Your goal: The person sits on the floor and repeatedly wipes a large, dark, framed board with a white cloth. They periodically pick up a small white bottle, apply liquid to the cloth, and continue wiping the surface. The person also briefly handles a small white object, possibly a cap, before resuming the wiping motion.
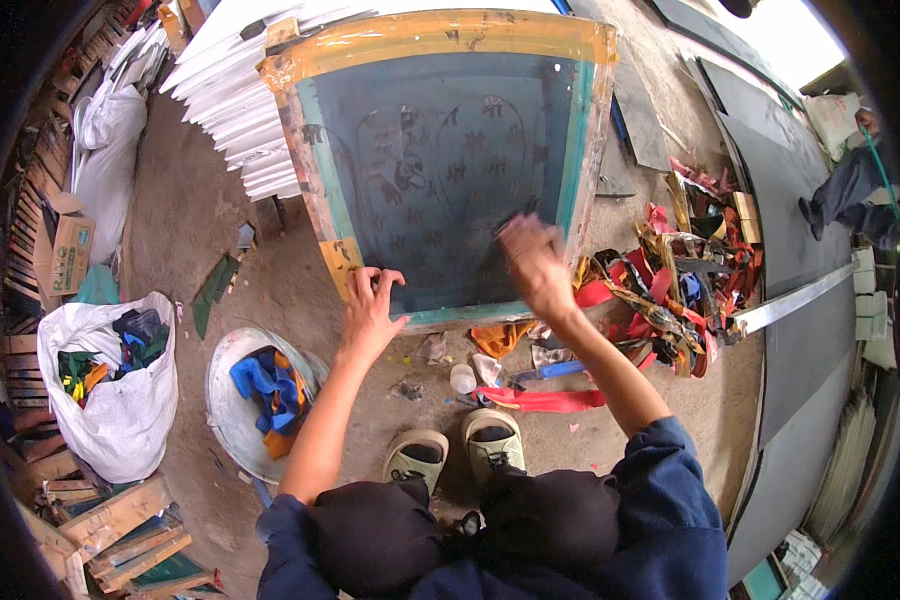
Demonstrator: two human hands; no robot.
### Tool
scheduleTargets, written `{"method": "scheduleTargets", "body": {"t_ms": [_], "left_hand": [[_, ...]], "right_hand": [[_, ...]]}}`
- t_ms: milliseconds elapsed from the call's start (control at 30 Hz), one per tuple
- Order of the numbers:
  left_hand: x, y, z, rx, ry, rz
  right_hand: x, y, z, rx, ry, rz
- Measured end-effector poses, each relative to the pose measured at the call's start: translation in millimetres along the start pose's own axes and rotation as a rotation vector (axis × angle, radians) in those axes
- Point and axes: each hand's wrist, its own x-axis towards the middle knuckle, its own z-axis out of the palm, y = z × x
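Observation:
A screen printing frame [440, 35] stands before me, its dark mesh marked with faint outlines and small repeated motifs. Brown and clear tape covers its borders, with green strips along the inner edges. My left hand [370, 308] grips the near left corner, fingers bent over the edge and thumb along the near side. Over the lower right of the mesh is my right hand [536, 262], blurred by motion. Its fingers seem closed on something small and dark reddish, which I cannot make out.
Stacked white sheets [235, 120] lie behind the frame. A heap of colourful scraps [660, 280] spreads to the right. At left are a bucket with rags [220, 400] and a white sack [120, 420]. Dark boards [790, 190] line the right, where another person [860, 190] is partly visible.

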Motion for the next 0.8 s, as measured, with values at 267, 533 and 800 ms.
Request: {"method": "scheduleTargets", "body": {"t_ms": [267, 533, 800], "left_hand": [[1, 7, -4, -0.008, -0.032, -0.015], [-1, 4, -1, 0.005, -0.003, 0.002], [0, 5, -3, -0.037, -0.016, -0.029]], "right_hand": [[18, 1, -18, 0.025, 0.200, 0.140], [10, -10, -17, -0.041, -0.058, -0.116], [32, -4, -22, -0.013, 0.206, 0.293]]}}
